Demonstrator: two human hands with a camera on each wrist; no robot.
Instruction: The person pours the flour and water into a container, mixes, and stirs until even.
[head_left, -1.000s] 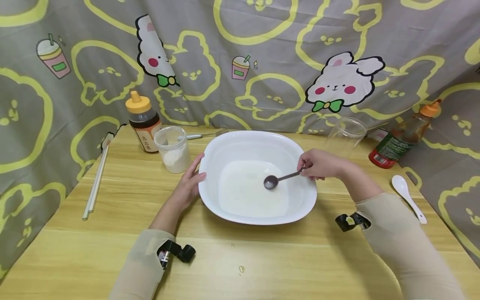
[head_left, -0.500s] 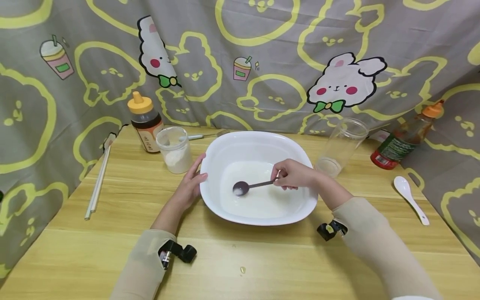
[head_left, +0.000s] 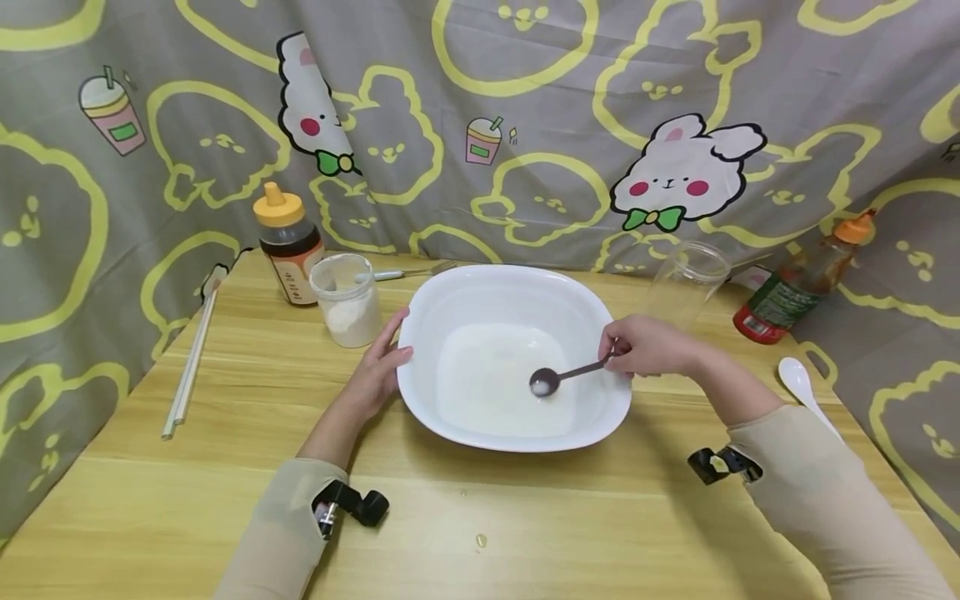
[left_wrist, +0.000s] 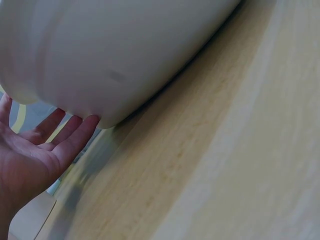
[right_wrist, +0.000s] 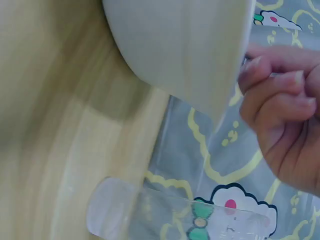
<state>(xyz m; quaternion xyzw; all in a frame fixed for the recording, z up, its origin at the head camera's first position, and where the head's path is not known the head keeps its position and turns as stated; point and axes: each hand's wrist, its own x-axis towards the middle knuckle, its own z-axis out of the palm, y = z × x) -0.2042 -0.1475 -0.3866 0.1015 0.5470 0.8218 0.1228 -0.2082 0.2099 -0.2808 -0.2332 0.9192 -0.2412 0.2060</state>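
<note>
A white basin (head_left: 517, 292) stands on the table, holding a shallow, milky white liquid (head_left: 487, 392). My left hand (head_left: 377, 371) rests against its left side, fingers extended; in the left wrist view the fingertips (left_wrist: 90, 122) touch the outer wall. At the right rim my right hand (head_left: 651, 346) pinches the handle end of a dark brown spoon (head_left: 581, 369). The spoon's round bowl sits at the liquid, right of the basin's middle, with some white in it. In the right wrist view, curled fingers (right_wrist: 285, 105) show beside the rim, and the spoon is mostly hidden behind the basin.
Left of the basin stand a jar of white powder (head_left: 351, 312) and a yellow-capped bottle (head_left: 288, 250). Chopsticks (head_left: 193, 362) lie farther left. To the right are a clear jar (head_left: 693, 271), an orange-capped sauce bottle (head_left: 795, 292) and a white spoon (head_left: 802, 383). A patterned curtain (head_left: 540, 100) hangs behind.
My right hand first swept the spoon leftward across the liquid, then brought it back right to the rim. The left hand has stayed against the basin.
</note>
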